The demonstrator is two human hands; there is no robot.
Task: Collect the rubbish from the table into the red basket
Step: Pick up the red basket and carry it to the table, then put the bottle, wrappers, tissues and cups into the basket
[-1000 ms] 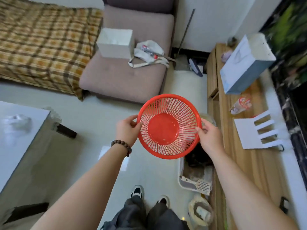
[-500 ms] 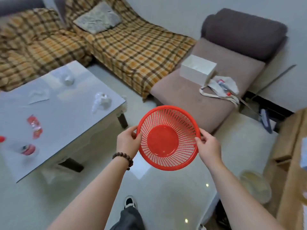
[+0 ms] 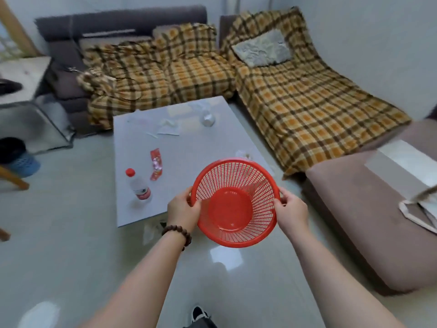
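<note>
I hold an empty red basket [image 3: 234, 204] in the air over the near right corner of the low white table [image 3: 186, 157]. My left hand [image 3: 183, 210] grips its left rim and my right hand [image 3: 292, 213] grips its right rim. On the table stand a plastic bottle with a red cap [image 3: 138, 188] at the near left and a red wrapper [image 3: 156, 164] beside it. Farther back lie white paper scraps [image 3: 169, 127] and a crumpled silver piece [image 3: 208, 119]. A crumpled tissue [image 3: 243, 154] peeks out just behind the basket rim.
A sofa under a plaid blanket [image 3: 295, 107] wraps around the table's far and right sides. A brown ottoman [image 3: 369, 216] with a white box [image 3: 406, 164] sits at the right. A blue bin [image 3: 22, 162] stands at the left. Pale tiled floor lies between me and the table.
My view has swung left from the wooden cabinet to the sofa and table. Both hands kept their grip on the basket, which now hangs over the table's near corner.
</note>
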